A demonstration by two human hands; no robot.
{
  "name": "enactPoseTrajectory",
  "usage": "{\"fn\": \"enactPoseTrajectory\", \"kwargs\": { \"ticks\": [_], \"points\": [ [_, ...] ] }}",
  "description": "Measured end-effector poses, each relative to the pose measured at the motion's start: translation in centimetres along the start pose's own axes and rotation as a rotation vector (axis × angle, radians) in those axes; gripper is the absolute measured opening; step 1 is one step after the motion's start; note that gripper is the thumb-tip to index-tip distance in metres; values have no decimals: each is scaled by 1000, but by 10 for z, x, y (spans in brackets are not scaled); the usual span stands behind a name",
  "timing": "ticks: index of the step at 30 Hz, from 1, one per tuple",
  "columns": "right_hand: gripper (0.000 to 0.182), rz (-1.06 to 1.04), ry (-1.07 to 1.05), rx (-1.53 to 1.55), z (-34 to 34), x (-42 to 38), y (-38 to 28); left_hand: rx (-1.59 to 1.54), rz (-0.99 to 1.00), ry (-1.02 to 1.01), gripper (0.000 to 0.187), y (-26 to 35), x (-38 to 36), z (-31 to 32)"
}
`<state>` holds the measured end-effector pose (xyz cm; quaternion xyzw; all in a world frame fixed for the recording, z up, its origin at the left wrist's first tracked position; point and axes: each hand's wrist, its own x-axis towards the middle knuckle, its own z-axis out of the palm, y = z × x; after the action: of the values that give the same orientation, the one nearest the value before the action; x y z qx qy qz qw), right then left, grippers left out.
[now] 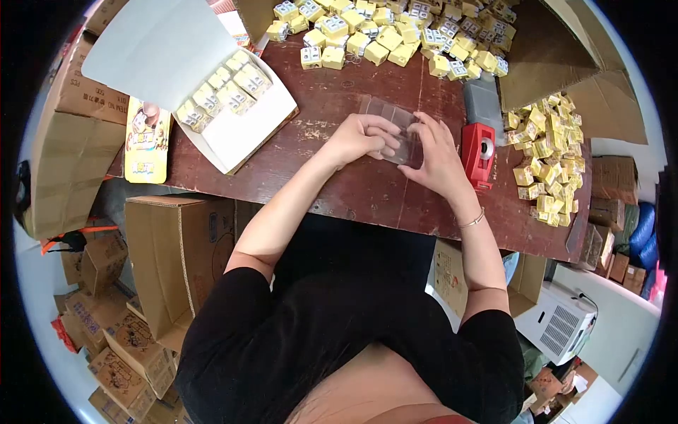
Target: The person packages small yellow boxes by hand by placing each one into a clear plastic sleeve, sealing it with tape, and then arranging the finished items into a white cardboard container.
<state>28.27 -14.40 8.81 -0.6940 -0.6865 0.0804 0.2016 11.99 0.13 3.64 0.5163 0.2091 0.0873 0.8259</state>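
A clear, see-through plastic box [390, 111] is between my hands above the red-brown table. My left hand [358, 140] holds it from the left, fingers curled over it. On the right side my right hand [434, 157] grips it with bent fingers, the thumb near its lower edge. The fingers partly hide the plastic, so its full shape is hard to make out. To the right of my right hand stands a red tape dispenser [479, 154]. An open white box [244, 131] with several small yellow-and-white packs [229, 92] lies to the left.
A large heap of small yellow packs [388, 37] covers the far side of the table [318, 180]. Another pile [547, 155] lies at the right. Behind the tape dispenser is a grey plastic case [483, 106]. Cardboard boxes [180, 261] stand below the table's front edge.
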Motion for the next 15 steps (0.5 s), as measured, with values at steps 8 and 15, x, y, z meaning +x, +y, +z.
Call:
{"fn": "enactPoseTrajectory", "kwargs": {
  "ticks": [8,15],
  "points": [
    [94,165,68,68,13,-12,-13,348,118,150,16,2,-2,0],
    [94,75,171,-115,15,-14,-27,304,36,165,13,4,-7,4]
  ]
}}
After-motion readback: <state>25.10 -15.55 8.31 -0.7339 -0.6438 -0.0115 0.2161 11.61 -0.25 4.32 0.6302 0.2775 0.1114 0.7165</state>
